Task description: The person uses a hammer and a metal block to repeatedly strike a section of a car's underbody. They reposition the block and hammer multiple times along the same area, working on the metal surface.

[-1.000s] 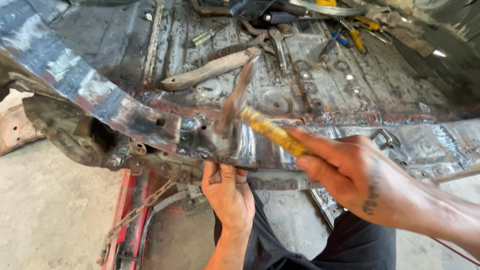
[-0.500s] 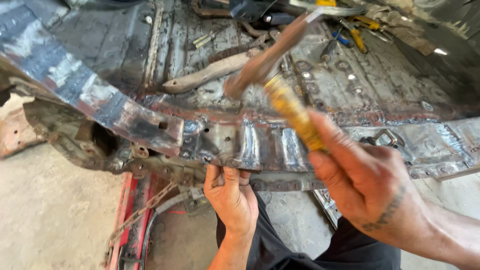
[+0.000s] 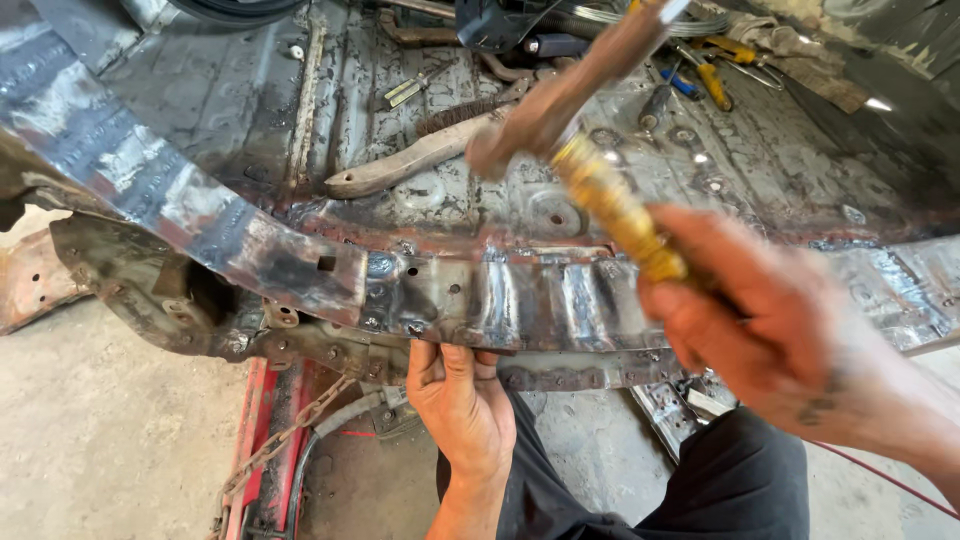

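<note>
My right hand (image 3: pixel 770 330) grips a hammer (image 3: pixel 590 170) by its yellowish taped handle. Its rusty head is raised and blurred above the welded, rusty sheet-metal floor panel (image 3: pixel 480 290) of a car body. My left hand (image 3: pixel 460 400) reaches up from below and presses its fingers against the underside of the panel's front lip, just left of the hammer's line. The seam above my left hand is ground shiny in patches.
On the panel lie a wooden-handled wire brush (image 3: pixel 420 160), a screwdriver (image 3: pixel 415 88), blue and yellow handled pliers (image 3: pixel 705 80) and coiled wire. A red jack with a chain (image 3: pixel 270 450) stands on the concrete floor at lower left. My dark trouser leg (image 3: pixel 720 490) is below.
The hammer was low with its head on the panel seam a second ago; it has swung up and back. My left hand stays under the lip.
</note>
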`<action>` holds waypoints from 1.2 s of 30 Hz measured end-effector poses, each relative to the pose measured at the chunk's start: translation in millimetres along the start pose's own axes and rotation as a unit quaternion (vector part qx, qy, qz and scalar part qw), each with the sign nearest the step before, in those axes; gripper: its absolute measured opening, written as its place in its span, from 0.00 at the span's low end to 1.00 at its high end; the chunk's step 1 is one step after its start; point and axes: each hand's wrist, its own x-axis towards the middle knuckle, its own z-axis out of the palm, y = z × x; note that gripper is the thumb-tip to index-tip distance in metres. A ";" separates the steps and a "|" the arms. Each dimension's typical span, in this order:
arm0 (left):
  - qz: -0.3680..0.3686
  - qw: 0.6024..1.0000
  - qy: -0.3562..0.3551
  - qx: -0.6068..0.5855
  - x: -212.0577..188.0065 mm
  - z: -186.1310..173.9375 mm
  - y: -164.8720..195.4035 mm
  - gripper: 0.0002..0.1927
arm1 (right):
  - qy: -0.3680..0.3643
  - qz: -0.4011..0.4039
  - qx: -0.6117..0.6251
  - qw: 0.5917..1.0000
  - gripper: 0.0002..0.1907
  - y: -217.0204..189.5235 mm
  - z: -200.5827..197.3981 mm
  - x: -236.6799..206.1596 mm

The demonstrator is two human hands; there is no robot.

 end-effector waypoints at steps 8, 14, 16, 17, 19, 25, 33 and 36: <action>-0.004 1.000 -0.001 -0.009 -3.2 -0.7 -3.0 0.08 | -0.091 0.078 -0.133 0.984 0.30 -28.1 3.2 22.9; -0.010 1.000 0.013 0.004 -2.1 -1.5 -4.7 0.11 | -0.027 -0.074 -0.137 0.988 0.28 -32.3 -0.1 32.7; -0.032 0.999 0.016 0.008 -2.6 -1.6 -3.9 0.11 | -0.113 -0.059 -0.146 0.981 0.32 -22.5 7.6 33.4; -0.025 1.000 -0.003 0.001 -2.2 -1.4 -4.3 0.11 | -0.148 -0.049 -0.154 0.976 0.34 -17.9 8.9 32.4; -0.007 1.000 -0.017 -0.010 -3.8 -1.9 -3.7 0.11 | -0.073 -0.086 -0.167 0.980 0.32 -11.0 9.0 28.6; -0.010 1.000 0.000 -0.002 -0.9 -6.3 -3.9 0.09 | -0.191 0.053 -0.173 0.965 0.30 1.4 10.7 30.2; -0.015 1.000 0.008 0.026 0.2 -10.8 -2.0 0.10 | -0.107 0.001 -0.138 0.985 0.32 10.0 23.9 21.9; -0.014 0.998 -0.012 0.053 -7.5 -16.8 14.4 0.12 | -0.070 0.022 -0.099 0.992 0.30 4.3 19.5 1.0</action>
